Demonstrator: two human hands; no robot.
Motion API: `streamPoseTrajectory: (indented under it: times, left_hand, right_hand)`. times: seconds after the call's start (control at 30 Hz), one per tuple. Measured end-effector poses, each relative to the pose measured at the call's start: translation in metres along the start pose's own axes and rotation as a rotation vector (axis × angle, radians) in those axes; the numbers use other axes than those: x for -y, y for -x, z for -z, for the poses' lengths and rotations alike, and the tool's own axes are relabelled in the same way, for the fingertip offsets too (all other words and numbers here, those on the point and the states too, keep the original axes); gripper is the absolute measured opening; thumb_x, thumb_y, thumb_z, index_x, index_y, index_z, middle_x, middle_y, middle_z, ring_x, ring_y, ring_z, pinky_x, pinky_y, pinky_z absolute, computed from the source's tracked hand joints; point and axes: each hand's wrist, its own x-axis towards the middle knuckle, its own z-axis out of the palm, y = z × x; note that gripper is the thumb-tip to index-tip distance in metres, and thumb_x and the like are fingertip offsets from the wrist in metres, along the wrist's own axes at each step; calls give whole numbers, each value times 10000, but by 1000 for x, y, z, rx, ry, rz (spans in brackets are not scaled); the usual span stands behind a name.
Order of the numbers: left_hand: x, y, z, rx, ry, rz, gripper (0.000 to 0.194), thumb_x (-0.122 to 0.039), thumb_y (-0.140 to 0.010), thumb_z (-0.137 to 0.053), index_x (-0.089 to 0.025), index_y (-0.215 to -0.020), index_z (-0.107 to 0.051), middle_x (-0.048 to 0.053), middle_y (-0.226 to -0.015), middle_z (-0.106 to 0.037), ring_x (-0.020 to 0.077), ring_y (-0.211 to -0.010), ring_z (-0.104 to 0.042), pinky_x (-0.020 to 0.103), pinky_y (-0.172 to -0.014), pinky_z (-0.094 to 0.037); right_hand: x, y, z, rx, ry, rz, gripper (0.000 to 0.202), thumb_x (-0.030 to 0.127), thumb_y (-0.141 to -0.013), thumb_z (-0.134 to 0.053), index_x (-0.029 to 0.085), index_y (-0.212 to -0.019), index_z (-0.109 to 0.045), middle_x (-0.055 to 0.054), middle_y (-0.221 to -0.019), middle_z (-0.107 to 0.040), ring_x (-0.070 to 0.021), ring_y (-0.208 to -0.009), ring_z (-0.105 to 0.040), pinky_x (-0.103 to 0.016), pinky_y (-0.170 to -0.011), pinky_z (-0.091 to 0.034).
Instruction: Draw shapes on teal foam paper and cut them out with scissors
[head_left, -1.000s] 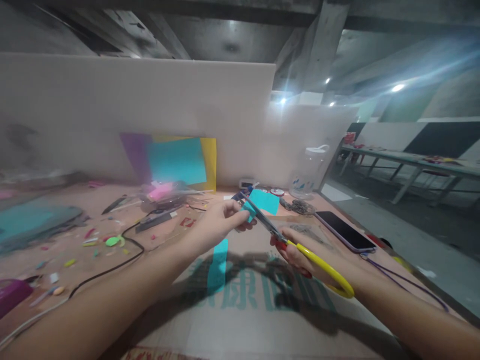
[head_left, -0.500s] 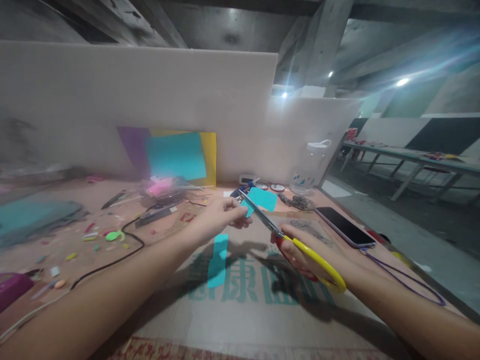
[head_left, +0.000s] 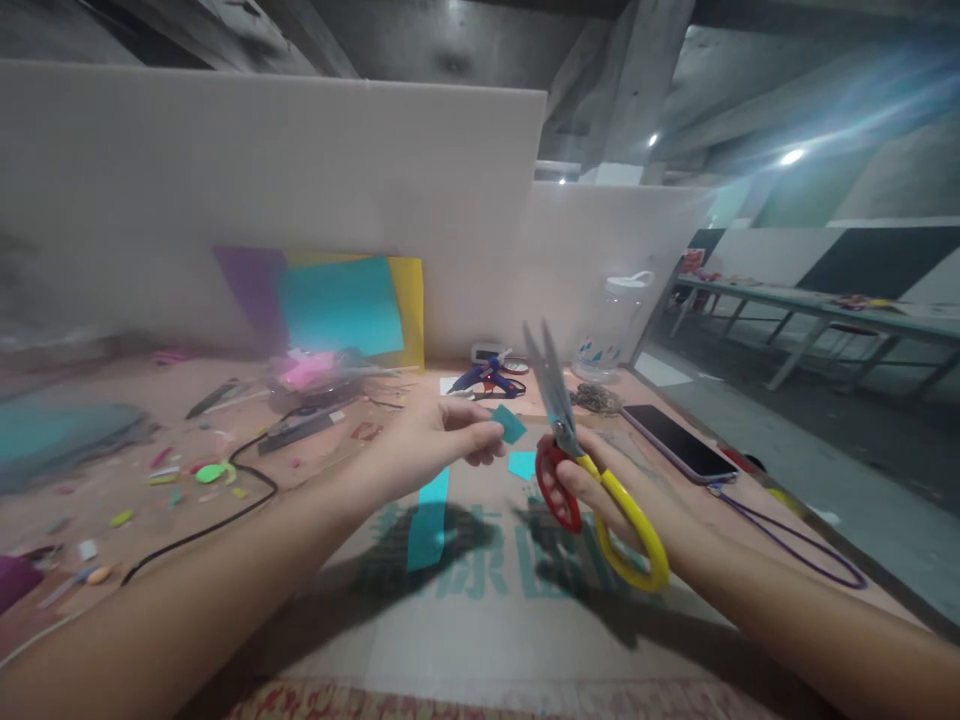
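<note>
Between the thumb and fingers of my left hand (head_left: 442, 440) is a small teal paper piece (head_left: 510, 425). My right hand (head_left: 592, 485) grips scissors (head_left: 561, 430) with one red and one yellow handle. Their blades point up and stand slightly apart, to the right of the paper and not touching it. A second cut piece of teal paper (head_left: 522, 465) lies on the board below, between my hands. A teal paper strip (head_left: 429, 525) lies under and in front of my left hand, partly covered by it. The board (head_left: 450, 640) carries large green printed characters.
Behind my hands lies a blue glue gun (head_left: 480, 375). A clear bottle (head_left: 604, 330) and a phone (head_left: 679, 443) with a purple strap are on the right. Coloured sheets (head_left: 345, 305) lean against the white partition. Clay scraps (head_left: 214, 472) and a black cable (head_left: 259, 480) lie left.
The larger teal piece has been cut apart; one part now lies on the board while my left hand keeps the small one. The scissors have moved away rightward and tilted upright, blades parted.
</note>
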Motion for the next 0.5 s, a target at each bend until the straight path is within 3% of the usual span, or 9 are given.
streamPoseTrajectory:
  times: [0.17,0.3,0.5]
  left_hand:
    - [15,6,-23,84,0,72,263,-401,-871,-678,-172,-748,-718,33,-723,-718,139,-667,-624,262,-656,-492]
    - [30,10,-40,159,47,124,285,-441,-857,-676,-169,-782,-715,24,-729,-697,148,-699,-630,269,-671,-472]
    - [28,12,-47,109,-76,74,255,-394,-887,-601,-166,-801,-676,21,-745,-669,155,-698,-598,274,-645,-441]
  right_hand:
    - [15,-2,-10,-133,-117,27,274,423,-885,-673,243,-1011,-510,-2,-798,-612,-153,-618,-602,-299,-544,-531]
    - [18,1,-10,-62,-97,48,224,295,-851,-680,233,-994,-519,-14,-843,-616,-160,-688,-616,-311,-609,-549]
    - [12,1,-10,-71,-147,25,245,292,-844,-694,233,-987,-504,-7,-864,-579,-157,-716,-607,-310,-626,-541]
